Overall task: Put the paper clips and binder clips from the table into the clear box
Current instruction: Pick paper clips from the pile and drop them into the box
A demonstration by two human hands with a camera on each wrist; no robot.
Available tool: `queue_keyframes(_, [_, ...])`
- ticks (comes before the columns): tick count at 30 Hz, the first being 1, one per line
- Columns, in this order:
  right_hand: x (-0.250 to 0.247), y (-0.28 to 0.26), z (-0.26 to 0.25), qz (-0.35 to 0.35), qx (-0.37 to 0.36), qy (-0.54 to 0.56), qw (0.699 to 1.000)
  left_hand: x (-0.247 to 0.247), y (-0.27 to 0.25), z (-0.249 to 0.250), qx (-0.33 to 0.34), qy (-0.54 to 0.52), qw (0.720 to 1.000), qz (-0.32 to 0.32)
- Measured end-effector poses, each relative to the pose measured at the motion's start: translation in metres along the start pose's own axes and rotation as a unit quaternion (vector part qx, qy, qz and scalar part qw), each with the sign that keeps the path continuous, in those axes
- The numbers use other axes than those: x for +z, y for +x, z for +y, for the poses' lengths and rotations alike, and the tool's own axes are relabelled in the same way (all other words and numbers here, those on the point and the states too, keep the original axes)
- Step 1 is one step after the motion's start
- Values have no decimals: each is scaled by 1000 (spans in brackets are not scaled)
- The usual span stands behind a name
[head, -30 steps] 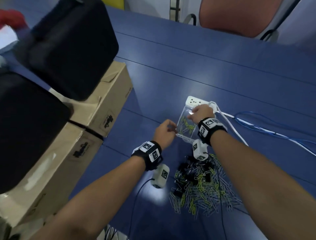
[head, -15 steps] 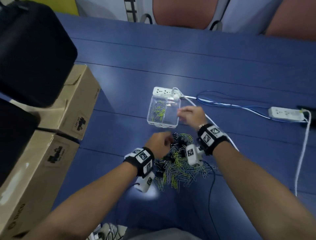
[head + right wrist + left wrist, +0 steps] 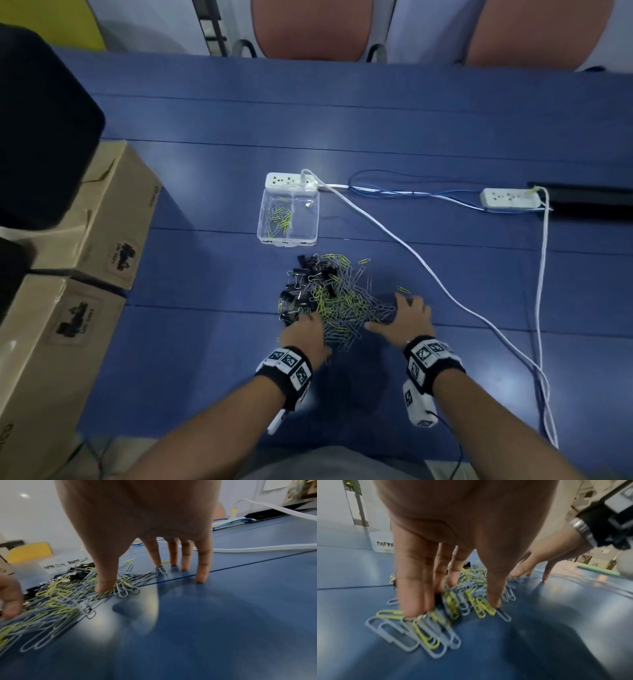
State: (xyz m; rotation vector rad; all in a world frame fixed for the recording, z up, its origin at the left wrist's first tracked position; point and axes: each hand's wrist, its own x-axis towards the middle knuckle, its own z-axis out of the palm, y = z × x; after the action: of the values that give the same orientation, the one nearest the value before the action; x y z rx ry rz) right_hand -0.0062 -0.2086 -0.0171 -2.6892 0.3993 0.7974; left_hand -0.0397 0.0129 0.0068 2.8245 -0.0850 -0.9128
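A heap of grey and yellow paper clips (image 3: 346, 301) mixed with black binder clips (image 3: 303, 279) lies on the blue table (image 3: 376, 137). The clear box (image 3: 288, 238) stands just beyond it with a few paper clips inside. My left hand (image 3: 303, 334) rests on the heap's near left edge, its straight fingers (image 3: 412, 588) touching clips. My right hand (image 3: 409, 317) is spread at the heap's right edge, thumb (image 3: 106, 580) on the clips and fingertips (image 3: 202, 574) on the bare table. Neither hand holds anything.
A white power strip (image 3: 291, 180) lies right behind the box, and its white cable (image 3: 428, 267) runs along the right side of the heap. A second strip (image 3: 507, 198) is far right. Cardboard boxes (image 3: 99, 219) and black cases (image 3: 37, 130) stand at the left.
Both hands have pulled back from the clear box to the near side of the heap. The right hand went from over the box to flat beside the clips.
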Motion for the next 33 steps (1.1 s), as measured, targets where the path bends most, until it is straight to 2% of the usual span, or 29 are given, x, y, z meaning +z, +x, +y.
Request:
queue_keyframes(7, [17, -5, -7, 28, -98, 27, 994, 0, -6, 3, 38, -13, 999, 27])
queue_keyframes(11, [19, -8, -8, 46, -115, 31, 992, 2, -8, 2, 54, -21, 997, 43])
queue_keyframes(18, [13, -11, -14, 64, -100, 37, 992, 0, -7, -6, 25, -79, 995, 63])
queue_keyframes(24, [8, -20, -7, 89, -67, 156, 981, -4, -10, -13, 18, -207, 972, 111])
queue_keyframes(33, [-12, -35, -20, 151, -105, 314, 932, -33, -11, -15, 20, -353, 926, 131])
